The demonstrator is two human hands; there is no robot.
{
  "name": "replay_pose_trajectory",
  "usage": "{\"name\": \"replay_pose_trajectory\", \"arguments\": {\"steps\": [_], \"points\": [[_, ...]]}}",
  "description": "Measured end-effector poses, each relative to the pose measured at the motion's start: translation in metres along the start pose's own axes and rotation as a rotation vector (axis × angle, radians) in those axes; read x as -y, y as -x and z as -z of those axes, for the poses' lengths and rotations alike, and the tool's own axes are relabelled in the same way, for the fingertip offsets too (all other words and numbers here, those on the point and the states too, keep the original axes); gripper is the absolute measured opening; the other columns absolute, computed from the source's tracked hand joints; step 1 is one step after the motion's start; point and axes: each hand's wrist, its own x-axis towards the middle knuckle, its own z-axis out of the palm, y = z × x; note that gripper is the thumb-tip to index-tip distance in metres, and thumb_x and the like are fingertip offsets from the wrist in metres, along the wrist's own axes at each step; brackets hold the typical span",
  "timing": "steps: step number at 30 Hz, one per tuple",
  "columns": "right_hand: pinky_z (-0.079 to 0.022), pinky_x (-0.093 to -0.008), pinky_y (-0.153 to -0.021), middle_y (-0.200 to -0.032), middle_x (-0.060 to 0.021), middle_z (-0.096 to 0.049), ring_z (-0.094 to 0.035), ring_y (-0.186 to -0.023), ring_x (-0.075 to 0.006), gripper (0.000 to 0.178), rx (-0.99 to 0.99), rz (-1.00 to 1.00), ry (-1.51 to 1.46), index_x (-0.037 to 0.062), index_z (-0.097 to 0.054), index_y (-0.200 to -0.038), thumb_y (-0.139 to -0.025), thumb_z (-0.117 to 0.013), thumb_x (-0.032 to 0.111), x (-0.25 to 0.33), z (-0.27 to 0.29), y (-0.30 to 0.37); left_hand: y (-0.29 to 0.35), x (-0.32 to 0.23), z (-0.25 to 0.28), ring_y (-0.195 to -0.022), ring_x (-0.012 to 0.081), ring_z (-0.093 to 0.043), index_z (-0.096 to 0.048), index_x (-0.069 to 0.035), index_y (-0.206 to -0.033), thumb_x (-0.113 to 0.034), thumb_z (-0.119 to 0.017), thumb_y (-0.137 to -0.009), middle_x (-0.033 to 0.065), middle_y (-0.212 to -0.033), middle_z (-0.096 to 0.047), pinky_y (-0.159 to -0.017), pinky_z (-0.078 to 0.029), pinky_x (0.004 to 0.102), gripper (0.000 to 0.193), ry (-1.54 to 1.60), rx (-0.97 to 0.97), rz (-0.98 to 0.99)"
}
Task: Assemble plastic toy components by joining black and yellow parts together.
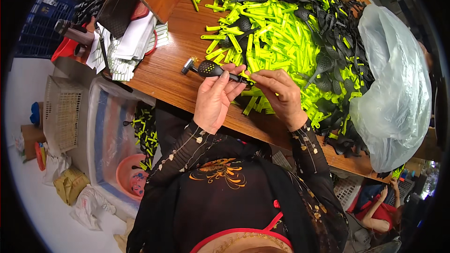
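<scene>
Two hands are holding a black spoon over a table

At far left, a blue crate (44,21) is standing beyond the left end of the brown wooden table (180,35). A pale basket (63,112) is standing left of the table, nearer the viewer. Papers (129,47) are lying in a heap on the table's left part, and a pink tub (125,171) is sitting below the table's left front edge.

Towards the middle, a small metal tool (189,65) is resting near the table's front edge. Just right of it, over that same edge, the spoon (209,69) is pointing its holed head leftward. The left hand (214,99), palm turned up, is pinching the spoon's neck between thumb and fingers. The right hand (282,94) is pinching the handle's far end with thumb and forefinger; a bit of green is showing there, but whether the fingertips are pressing on green or black, I cannot tell.

Behind and right of the hands, a big pile of bright green handles (276,30) is covering much of the table, with black spoons (323,63) spreading along its right side. A clear plastic bag (396,89) is bulging at the table's right end. At lower right, beyond the table, another person (377,211) in red is raising both arms.
</scene>
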Motion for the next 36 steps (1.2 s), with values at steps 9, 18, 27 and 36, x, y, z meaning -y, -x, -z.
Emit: {"name": "replay_pose_trajectory", "arguments": {"steps": [9,18,27,36], "points": [[-0.054,-0.0333,-0.075,-0.107,-0.0059,-0.076,-0.067,-0.085,-0.0240,0.037,-0.036,0.105,-0.030,0.0087,-0.080,-0.109,-0.075,-0.082,-0.003,-0.003,0.002,0.009,-0.003,-0.002,-0.008,-0.124,0.0271,-0.066,-0.059,-0.004,-0.127,-0.018,-0.051,-0.111,0.0167,-0.133,-0.066,-0.105,-0.054,0.0395,0.023,0.012,0.029,-0.004],[-0.056,-0.0339,-0.077,-0.108,-0.0069,-0.077,-0.072,-0.088,-0.0239,0.032,0.009,-0.020,-0.096,0.0090,-0.079,-0.109,-0.078,-0.083,0.002,0.001,-0.003,0.013,0.005,-0.003,-0.013,-0.108,0.0148,-0.069,-0.064,-0.002,-0.120,-0.022,-0.064,-0.105,0.0103,-0.121,-0.073,-0.092,-0.058,0.0291,0.024,-0.340,-0.012,-0.015],[-0.056,-0.0362,-0.075,-0.094,-0.0124,-0.074,-0.072,-0.086,-0.0287,0.020,0.154,-0.430,-0.304,0.0002,-0.068,-0.110,-0.100,-0.068,0.017,0.022,-0.007,0.006,-0.004,0.015,-0.011,-0.106,0.0161,-0.070,-0.067,-0.002,-0.115,-0.019,-0.070,-0.100,0.0115,-0.117,-0.075,-0.089,-0.057,0.0288,0.023,-0.277,-0.028,-0.239],[-0.051,-0.0333,-0.071,-0.084,-0.0082,-0.068,-0.063,-0.075,-0.0200,0.023,0.223,-0.560,-0.551,-0.0016,-0.061,-0.112,-0.110,-0.050,0.018,0.029,-0.007,0.001,-0.001,0.015,-0.003,-0.086,0.0053,-0.057,-0.066,-0.010,-0.106,-0.018,-0.075,-0.098,-0.0040,-0.098,-0.067,-0.078,-0.044,0.0233,0.015,-0.102,-0.105,-0.096]]}}
